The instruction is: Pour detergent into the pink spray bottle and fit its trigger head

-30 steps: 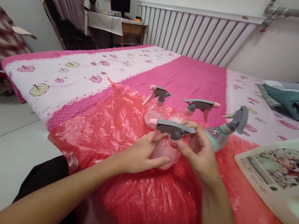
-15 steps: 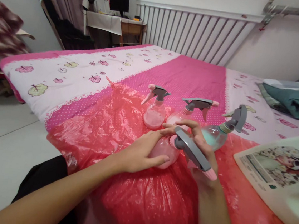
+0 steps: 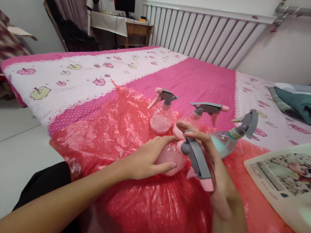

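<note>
A pink spray bottle (image 3: pixel 171 159) with a grey-and-pink trigger head (image 3: pixel 197 155) leans on the red plastic sheet in front of me. My left hand (image 3: pixel 151 157) is wrapped round its clear body, thumb on the near side. Against the far right side of the trigger head lies my right hand (image 3: pixel 213 160), fingers stretched forward rather than curled round it; its contact is partly hidden. Just beyond stand two more pink spray bottles, one at the left (image 3: pixel 161 121) and one in the middle (image 3: pixel 191 120). A green spray bottle (image 3: pixel 227 141) tilts beside my right hand.
Red plastic sheeting (image 3: pixel 91 135) covers the near part of a pink-and-white patterned bed (image 3: pixel 205 77). A large cream jug (image 3: pixel 285 183) lies at the right. Behind it are folded green clothes (image 3: pixel 308 106). A desk (image 3: pixel 139 28) with a monitor stands at the back left.
The trigger head has turned on the bottle, its nozzle swinging left and nearer to me. My right hand's fingers have straightened from their curl. My left hand has stayed put.
</note>
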The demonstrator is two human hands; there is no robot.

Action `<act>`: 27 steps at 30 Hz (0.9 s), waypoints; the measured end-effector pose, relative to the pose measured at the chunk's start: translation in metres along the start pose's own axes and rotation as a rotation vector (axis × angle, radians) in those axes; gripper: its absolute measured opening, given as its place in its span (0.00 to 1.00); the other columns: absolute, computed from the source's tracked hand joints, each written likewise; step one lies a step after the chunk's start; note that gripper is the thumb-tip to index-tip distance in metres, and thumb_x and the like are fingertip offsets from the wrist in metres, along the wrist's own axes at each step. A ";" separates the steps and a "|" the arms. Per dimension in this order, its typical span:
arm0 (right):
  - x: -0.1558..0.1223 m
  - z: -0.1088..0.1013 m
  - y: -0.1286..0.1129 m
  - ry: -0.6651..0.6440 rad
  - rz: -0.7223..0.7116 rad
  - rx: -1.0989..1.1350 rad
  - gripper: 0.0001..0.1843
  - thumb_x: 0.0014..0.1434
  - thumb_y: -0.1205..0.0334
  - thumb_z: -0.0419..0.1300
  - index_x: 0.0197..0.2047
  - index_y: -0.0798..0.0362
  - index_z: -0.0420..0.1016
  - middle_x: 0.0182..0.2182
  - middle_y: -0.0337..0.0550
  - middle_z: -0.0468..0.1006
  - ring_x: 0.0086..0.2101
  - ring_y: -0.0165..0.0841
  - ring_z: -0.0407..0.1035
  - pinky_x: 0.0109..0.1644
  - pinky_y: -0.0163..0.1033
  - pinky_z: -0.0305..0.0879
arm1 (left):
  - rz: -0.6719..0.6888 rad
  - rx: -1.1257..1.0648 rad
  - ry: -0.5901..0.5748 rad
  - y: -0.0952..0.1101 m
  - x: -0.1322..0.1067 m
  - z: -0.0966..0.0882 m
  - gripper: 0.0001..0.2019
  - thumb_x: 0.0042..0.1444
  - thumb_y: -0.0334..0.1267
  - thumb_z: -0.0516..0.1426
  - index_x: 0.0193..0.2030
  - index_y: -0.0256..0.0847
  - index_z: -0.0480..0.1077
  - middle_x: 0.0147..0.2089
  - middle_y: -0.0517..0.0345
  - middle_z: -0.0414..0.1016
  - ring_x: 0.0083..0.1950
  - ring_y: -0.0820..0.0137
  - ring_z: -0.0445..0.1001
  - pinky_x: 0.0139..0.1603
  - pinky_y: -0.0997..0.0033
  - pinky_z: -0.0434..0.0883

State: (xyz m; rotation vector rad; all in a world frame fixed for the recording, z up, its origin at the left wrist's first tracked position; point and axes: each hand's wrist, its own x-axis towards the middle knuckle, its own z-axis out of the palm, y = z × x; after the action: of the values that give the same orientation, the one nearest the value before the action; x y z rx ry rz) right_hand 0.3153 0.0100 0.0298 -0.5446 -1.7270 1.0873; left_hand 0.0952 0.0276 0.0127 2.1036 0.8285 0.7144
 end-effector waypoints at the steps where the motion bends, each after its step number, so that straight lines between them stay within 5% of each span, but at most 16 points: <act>1: 0.000 -0.001 0.001 -0.020 0.003 -0.038 0.46 0.48 0.31 0.76 0.67 0.31 0.71 0.72 0.40 0.62 0.73 0.48 0.56 0.78 0.57 0.56 | 0.009 -0.007 0.001 -0.001 0.000 0.000 0.35 0.68 0.52 0.60 0.76 0.42 0.55 0.77 0.39 0.62 0.76 0.46 0.64 0.76 0.39 0.61; 7: 0.003 -0.001 0.002 0.079 -0.067 -0.335 0.36 0.61 0.52 0.73 0.70 0.28 0.69 0.67 0.40 0.64 0.70 0.41 0.57 0.73 0.51 0.63 | -0.016 -0.005 0.011 -0.004 0.000 0.001 0.36 0.68 0.53 0.60 0.76 0.43 0.54 0.77 0.39 0.63 0.75 0.46 0.65 0.75 0.40 0.62; 11: 0.002 -0.002 0.002 0.170 -0.040 -0.266 0.31 0.68 0.58 0.65 0.71 0.29 0.68 0.54 0.42 0.71 0.56 0.36 0.68 0.66 0.47 0.71 | -0.011 0.005 0.009 -0.002 0.000 0.001 0.35 0.68 0.52 0.60 0.75 0.41 0.55 0.76 0.38 0.64 0.74 0.46 0.66 0.75 0.41 0.63; 16: 0.004 -0.008 0.013 0.363 0.007 -0.017 0.37 0.59 0.61 0.73 0.68 0.29 0.68 0.45 0.38 0.70 0.43 0.30 0.70 0.45 0.34 0.77 | -0.016 0.033 0.015 -0.001 0.000 0.001 0.33 0.68 0.51 0.60 0.75 0.44 0.56 0.74 0.41 0.66 0.72 0.47 0.68 0.74 0.41 0.65; 23: 0.011 -0.011 0.034 0.704 0.071 -0.267 0.36 0.49 0.52 0.79 0.57 0.44 0.70 0.43 0.41 0.71 0.39 0.31 0.69 0.41 0.36 0.71 | -0.017 0.038 0.021 -0.001 0.000 0.001 0.34 0.67 0.52 0.60 0.75 0.44 0.56 0.75 0.40 0.66 0.72 0.46 0.68 0.74 0.39 0.65; 27: 0.014 -0.001 0.035 0.722 -0.033 -0.257 0.33 0.52 0.58 0.78 0.56 0.45 0.67 0.38 0.36 0.72 0.35 0.29 0.70 0.40 0.34 0.70 | -0.022 0.037 0.018 0.000 0.001 0.001 0.34 0.67 0.50 0.60 0.75 0.43 0.56 0.75 0.40 0.65 0.73 0.46 0.68 0.74 0.38 0.64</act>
State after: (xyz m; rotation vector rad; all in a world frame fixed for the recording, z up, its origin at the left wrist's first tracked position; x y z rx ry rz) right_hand 0.3058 0.0387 0.0066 -0.9315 -1.2240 0.5361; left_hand 0.0962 0.0278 0.0120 2.1201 0.8796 0.7125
